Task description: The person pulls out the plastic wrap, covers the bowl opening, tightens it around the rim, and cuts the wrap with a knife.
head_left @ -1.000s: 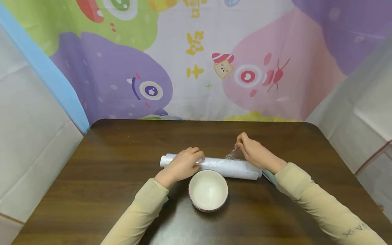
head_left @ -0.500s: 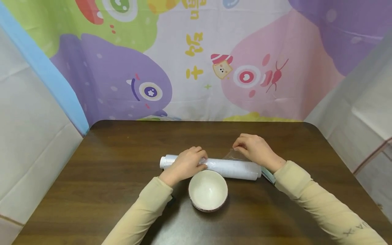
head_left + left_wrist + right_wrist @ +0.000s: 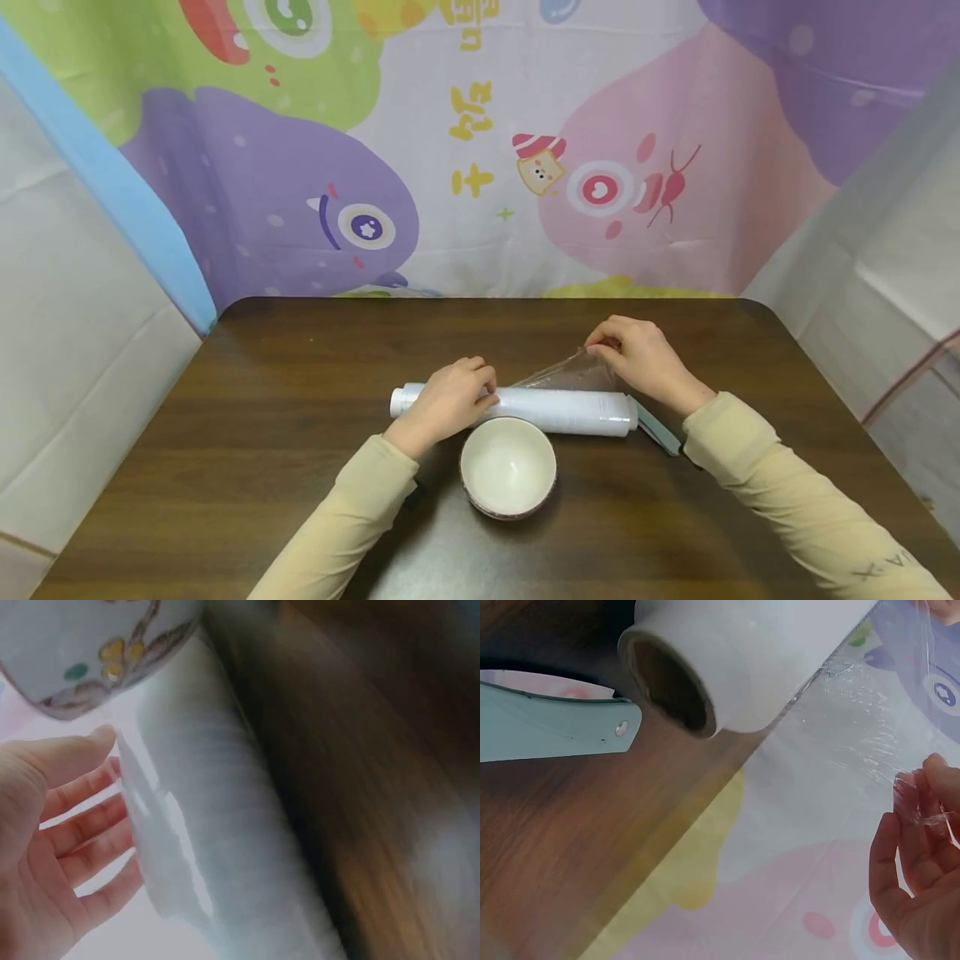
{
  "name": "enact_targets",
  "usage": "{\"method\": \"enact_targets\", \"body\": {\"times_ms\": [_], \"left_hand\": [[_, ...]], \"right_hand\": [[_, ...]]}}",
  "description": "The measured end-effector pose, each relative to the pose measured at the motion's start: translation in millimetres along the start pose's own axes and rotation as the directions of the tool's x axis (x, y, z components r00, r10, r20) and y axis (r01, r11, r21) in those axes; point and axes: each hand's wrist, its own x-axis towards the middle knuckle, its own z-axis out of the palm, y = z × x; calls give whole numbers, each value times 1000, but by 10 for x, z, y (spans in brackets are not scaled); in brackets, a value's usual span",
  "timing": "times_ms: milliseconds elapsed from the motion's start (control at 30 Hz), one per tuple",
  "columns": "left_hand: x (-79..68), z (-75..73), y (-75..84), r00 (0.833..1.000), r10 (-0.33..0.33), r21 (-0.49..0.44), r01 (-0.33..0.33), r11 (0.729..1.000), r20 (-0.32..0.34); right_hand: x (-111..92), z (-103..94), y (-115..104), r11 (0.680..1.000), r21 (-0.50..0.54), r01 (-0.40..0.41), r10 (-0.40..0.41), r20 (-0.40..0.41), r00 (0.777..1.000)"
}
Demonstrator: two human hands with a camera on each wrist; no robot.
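One roll of cling film (image 3: pixel 555 409), one bowl (image 3: pixel 508 467), one teal tool (image 3: pixel 658 431), two hands

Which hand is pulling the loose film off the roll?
The right hand: it pinches the film; the left hand only rests on the roll.

Long beige sleeves (image 3: pixel 787 492) cover both bare-handed arms.

A dark brown wooden table (image 3: pixel 262 433) with rounded far corners fills the lower view. Behind its far edge hangs a cartoon backdrop (image 3: pixel 480 150) showing a purple 1-eyed creature (image 3: pixel 300 208), a pink creature (image 3: pixel 637 200) and a green shape at upper left, with yellow characters between them. Pale white sheeting (image 3: pixel 75 333) covers both side walls.
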Motion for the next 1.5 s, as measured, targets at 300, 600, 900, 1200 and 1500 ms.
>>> {"method": "enact_targets", "body": {"times_ms": [300,600,900,1200,1500], "left_hand": [[-51,-57,-12,986,116,152,-97,984,-123],[30,-117,-86,998,30,71,-26,997,-57],[-212,-105,-154,997,5,98,3,995,-81],[-358,-34,-239,968,71,158,-33,987,-242],[-518,-121,-336,980,24,167,9,986,-198]], "right_hand": [[31,-10,-20,1000,9,21,-21,-30,999],[30,-1,-45,1000,-1,12,-12,-42,999],[-1,-27,-27,1000,5,-19,19,-41,999],[-8,-45,-9,1000,2,-19,19,-42,999],[-23,-6,-20,999,16,-35,35,-14,999]]}}
